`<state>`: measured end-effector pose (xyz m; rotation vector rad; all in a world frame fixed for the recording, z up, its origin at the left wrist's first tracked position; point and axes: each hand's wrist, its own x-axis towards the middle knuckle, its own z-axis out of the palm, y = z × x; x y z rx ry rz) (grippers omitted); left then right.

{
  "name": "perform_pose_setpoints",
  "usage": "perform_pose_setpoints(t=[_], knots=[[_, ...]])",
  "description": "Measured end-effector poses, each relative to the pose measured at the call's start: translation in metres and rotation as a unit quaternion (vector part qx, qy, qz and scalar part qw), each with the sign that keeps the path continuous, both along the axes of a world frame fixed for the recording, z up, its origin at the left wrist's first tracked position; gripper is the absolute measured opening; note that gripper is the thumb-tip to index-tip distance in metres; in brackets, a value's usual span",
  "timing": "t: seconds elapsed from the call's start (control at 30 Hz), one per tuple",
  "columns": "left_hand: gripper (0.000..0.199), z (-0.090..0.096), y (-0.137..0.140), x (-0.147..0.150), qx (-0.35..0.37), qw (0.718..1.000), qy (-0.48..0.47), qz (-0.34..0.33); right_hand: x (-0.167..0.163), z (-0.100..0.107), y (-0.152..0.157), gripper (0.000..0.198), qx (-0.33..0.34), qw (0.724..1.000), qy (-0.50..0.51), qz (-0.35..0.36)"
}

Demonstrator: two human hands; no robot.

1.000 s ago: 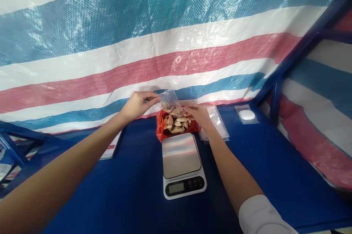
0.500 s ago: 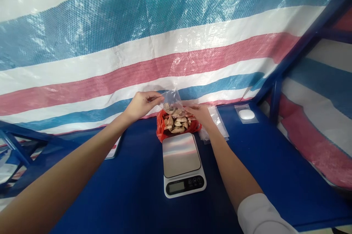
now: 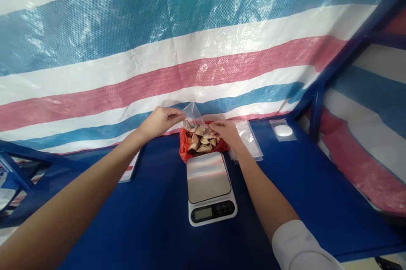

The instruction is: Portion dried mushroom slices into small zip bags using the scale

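My left hand pinches the upper left edge of a clear plastic bag. Tan, shell-like pieces show in or behind the bag's lower part; I cannot tell which. Below it, a red plastic bag stands open, full of similar tan shell-like pieces. My right hand reaches over the right side of the red bag, fingers closed beside the clear bag; what they grip is hidden. Directly in front of the red bag lies a white kitchen scale with a bare metal plate and a blank-looking display.
Flat clear bags lie right of the red bag. Farther right is a white oval object on a small clear packet. A thin flat device lies partly under my left forearm. Striped tarpaulin backs the blue table.
The clear bag and my left hand have shifted slightly left. My right hand has also moved a little left, its fingertips further over the shell-like pieces.
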<state>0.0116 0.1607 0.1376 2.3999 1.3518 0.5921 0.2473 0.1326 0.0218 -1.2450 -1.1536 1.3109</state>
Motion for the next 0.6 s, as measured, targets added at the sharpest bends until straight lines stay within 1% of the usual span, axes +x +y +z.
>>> perform_pose_setpoints(t=[0.07,0.13,0.3,0.43,0.53,0.6], knots=[[0.039,0.0005,-0.0003,-0.0002,-0.002,1.000,-0.007,0.001,0.0012,0.0024,-0.0014,0.014,-0.022,0.998,0.049,0.013],[0.042,0.0007,-0.0009,-0.0006,-0.005,1.000,-0.017,0.001,0.0017,0.0045,-0.0030,0.012,-0.038,0.996,0.076,0.020],[0.047,0.0011,-0.0039,-0.0001,0.008,0.999,-0.045,0.004,-0.0001,0.0072,-0.0050,0.010,-0.041,0.997,0.063,0.032],[0.048,0.0023,-0.0062,-0.0012,0.023,0.997,-0.058,0.035,0.0020,0.0072,-0.0041,0.010,-0.049,0.997,0.049,0.024],[0.048,0.0006,-0.0073,-0.0012,0.014,0.997,-0.068,0.044,0.0040,0.0087,-0.0048,0.012,-0.030,0.999,0.031,0.017],[0.048,-0.0015,-0.0081,0.0003,0.014,0.997,-0.071,0.039,0.0039,0.0105,-0.0067,0.012,-0.016,0.999,0.042,0.019]])
